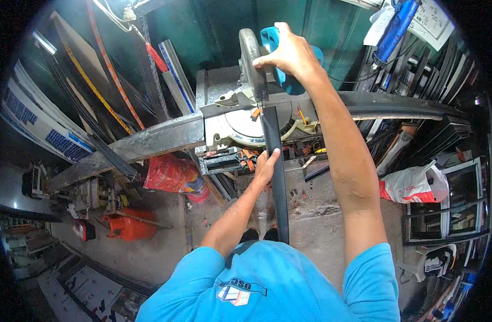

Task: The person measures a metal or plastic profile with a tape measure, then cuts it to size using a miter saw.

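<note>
Dull grey cast metal forms the saw base (240, 121), glossy teal plastic its motor housing (268, 38); the long strip (280, 193) is smooth matt black, the floor (321, 220) rough stained concrete.

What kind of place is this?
Likely a window-frame or metal-cutting workshop: a miter saw on a long bench, a dark profile strip laid on it, and framed windows stacked at the right.

1. Grey concrete floor (149, 252), stained and strewn with small scraps.
2. Dark green wall (214, 27) at the back, dimly lit.
3. Long boards (85, 70) lean at the left, and framed windows (450, 209) stand at the right.
4. A red bag (171, 173) and a white plastic bag (412, 185) sit well apart.
</note>
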### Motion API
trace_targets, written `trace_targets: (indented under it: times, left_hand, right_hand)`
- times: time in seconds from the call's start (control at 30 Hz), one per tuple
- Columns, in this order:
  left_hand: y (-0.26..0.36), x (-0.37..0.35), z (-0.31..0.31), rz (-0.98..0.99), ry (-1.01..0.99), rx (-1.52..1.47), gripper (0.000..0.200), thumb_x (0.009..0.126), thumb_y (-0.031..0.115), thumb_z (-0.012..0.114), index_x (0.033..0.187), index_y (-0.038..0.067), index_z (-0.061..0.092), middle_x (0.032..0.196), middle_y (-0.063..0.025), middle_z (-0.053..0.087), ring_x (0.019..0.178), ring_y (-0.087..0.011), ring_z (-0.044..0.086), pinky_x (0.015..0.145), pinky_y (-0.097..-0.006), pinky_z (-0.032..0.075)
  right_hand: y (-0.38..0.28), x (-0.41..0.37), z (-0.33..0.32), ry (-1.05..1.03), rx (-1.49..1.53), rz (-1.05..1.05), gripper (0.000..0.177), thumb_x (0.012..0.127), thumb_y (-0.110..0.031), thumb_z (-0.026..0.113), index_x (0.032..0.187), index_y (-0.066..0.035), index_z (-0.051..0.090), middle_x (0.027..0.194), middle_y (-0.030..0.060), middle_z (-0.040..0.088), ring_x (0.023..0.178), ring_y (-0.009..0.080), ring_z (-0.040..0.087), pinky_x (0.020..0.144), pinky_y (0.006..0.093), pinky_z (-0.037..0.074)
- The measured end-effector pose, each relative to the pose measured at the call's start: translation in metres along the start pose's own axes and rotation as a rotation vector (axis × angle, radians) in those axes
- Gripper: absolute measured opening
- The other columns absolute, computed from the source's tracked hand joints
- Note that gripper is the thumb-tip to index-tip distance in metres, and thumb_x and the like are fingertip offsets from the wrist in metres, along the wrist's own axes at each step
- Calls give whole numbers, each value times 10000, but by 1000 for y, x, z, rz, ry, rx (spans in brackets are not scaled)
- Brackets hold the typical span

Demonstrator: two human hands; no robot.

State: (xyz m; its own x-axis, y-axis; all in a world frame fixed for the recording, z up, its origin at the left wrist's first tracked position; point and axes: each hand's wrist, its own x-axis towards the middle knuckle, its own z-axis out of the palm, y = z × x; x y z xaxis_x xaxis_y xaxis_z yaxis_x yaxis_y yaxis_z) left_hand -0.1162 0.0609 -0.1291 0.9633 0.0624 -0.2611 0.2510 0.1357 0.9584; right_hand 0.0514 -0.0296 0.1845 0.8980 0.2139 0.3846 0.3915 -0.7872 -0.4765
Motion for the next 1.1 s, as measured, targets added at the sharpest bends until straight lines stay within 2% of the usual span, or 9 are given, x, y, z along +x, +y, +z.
trace_targets:
  times: [0.33,0.37,0.6,0.7,0.77,0.83,0.9,1.03,1.1]
  left_hand:
    - [10,-10,3,48,24,37,454,998,483,600,837,61,547,741,10,528,654,-112,514,588,-329,414]
    - [15,-14,3,43,42,16,452,998,477,600,846,54,557,753,5,531,666,-115,513,594,-334,414]
    - [34,-30,-76,123,324,-223,452,994,467,615,999,18,670,914,-20,642,891,-132,580,804,-323,476]
    - [56,-18,-153,128,468,-548,640,981,591,584,1280,26,604,1174,-110,666,1006,-230,644,911,-408,525]
    - [103,-21,-200,122,550,-678,637,977,652,518,1165,51,610,954,-95,671,790,-288,673,715,-465,600]
    - [109,-4,-258,215,559,-794,739,954,725,466,1235,50,574,1042,-137,659,906,-370,659,814,-606,568]
    - [110,14,-307,230,538,-874,737,963,721,468,1334,89,545,1270,-134,607,1136,-331,584,971,-489,515]
    - [93,56,-359,185,551,-887,879,931,780,421,1492,105,393,1527,-203,390,1289,-518,443,931,-833,386]
    - [106,64,-359,93,564,-975,877,935,776,416,1488,96,393,1532,-218,377,1292,-528,437,944,-823,390]
  right_hand:
    - [-8,73,-16,-163,-34,32,1237,539,-513,971,1504,-16,377,1119,214,704,846,264,717,690,403,604]
    - [-36,61,-45,-189,-16,104,987,529,-400,990,1284,34,526,1215,286,670,1149,400,656,945,446,548]
    - [-78,72,-47,-471,175,5,876,565,-333,991,1225,75,584,1073,248,693,915,303,704,696,438,612]
    - [-93,77,-49,-515,215,-56,872,568,-333,989,1223,77,586,1071,249,692,911,302,704,693,436,613]
    - [-85,92,-50,-524,220,-62,869,570,-333,989,1221,79,588,1070,249,692,909,301,704,691,435,613]
    - [-97,77,-52,-519,201,-36,866,572,-333,988,1220,81,589,1068,249,691,907,300,703,689,433,613]
    - [-88,88,-51,-501,174,-7,864,573,-333,987,1219,83,591,1067,249,690,905,299,703,687,432,614]
    - [-78,92,-55,-457,127,47,859,577,-332,986,1216,86,594,1064,249,689,901,298,703,683,430,615]
    - [-64,109,-55,-434,99,76,856,579,-332,985,1215,88,595,1063,249,688,899,297,703,681,428,615]
